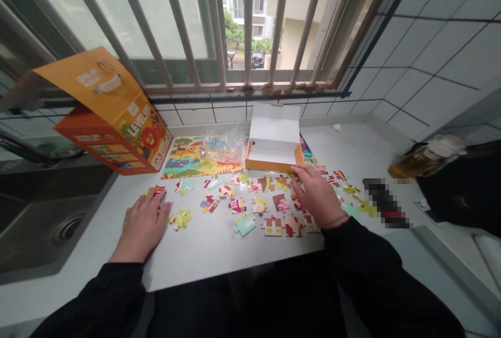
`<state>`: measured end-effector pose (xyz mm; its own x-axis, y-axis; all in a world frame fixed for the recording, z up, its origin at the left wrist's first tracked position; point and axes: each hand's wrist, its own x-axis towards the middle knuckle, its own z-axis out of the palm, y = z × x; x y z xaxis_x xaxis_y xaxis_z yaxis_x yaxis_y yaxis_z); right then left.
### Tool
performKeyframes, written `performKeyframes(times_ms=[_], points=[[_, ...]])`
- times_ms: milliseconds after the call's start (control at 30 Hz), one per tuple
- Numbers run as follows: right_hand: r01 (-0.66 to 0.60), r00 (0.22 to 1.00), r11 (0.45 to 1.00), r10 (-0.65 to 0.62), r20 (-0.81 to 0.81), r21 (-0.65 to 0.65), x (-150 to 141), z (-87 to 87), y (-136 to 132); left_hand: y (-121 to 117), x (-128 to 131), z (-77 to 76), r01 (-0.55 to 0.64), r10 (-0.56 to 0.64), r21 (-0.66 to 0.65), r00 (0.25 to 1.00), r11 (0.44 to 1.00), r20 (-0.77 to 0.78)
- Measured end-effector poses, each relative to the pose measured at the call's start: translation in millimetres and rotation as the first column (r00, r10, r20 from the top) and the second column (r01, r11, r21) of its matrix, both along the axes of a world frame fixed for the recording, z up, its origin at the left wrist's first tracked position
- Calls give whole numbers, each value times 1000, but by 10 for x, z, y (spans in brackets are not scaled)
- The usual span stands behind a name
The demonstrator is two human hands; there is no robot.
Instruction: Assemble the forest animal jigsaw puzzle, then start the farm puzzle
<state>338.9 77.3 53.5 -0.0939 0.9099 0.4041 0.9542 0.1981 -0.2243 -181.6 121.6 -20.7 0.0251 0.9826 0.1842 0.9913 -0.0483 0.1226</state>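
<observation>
My left hand [141, 223] lies flat on the counter with its fingers stretched out. Its fingertips rest at a red and yellow puzzle piece [158, 190], which they partly cover. A green puzzle piece [180, 219] lies just right of that hand. My right hand [319, 195] is over the right side of the spread pieces, thumb and forefinger apart, near the front corner of an open white and orange box [274, 164]. It partly hides the pieces beneath it. Among the loose pieces are a red barn piece [237, 205] and a pale turquoise piece [245, 225].
A tall orange box [135, 134] stands at the left beside the sink [37, 228]. Crumpled clear plastic [225, 142] lies on a colourful picture sheet [183, 163]. At the right are a blurred dark object [385, 202] and a bottle of amber liquid [415, 163]. Window bars rise behind.
</observation>
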Motion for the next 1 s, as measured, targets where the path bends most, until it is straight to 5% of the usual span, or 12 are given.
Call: performKeyframes(times_ms=[67,167,333,533,733,867,1000], points=[[65,975,988,-34,219,-139,148,64,423,-4,13,19,-14,14,5,1000,1000,-4],[28,948,971,49,314,-238,276,98,752,-17,17,44,-29,29,-3,999,1000,-14],[-47,926,972,129,356,-229,355,28,704,-30,6,40,-40,40,-6,999,999,-14],[-18,950,983,75,302,-185,413,-93,744,-31,2,56,-29,29,-4,1000,1000,3],[-21,982,988,49,184,-154,529,14,980,6,15,70,-31,31,-33,1000,999,6],[-19,996,995,28,91,-93,567,207,796,-19,65,141,-40,39,38,999,998,31],[-95,994,995,93,-52,-42,449,275,110,-366,405,304,74,-81,217,996,973,23]])
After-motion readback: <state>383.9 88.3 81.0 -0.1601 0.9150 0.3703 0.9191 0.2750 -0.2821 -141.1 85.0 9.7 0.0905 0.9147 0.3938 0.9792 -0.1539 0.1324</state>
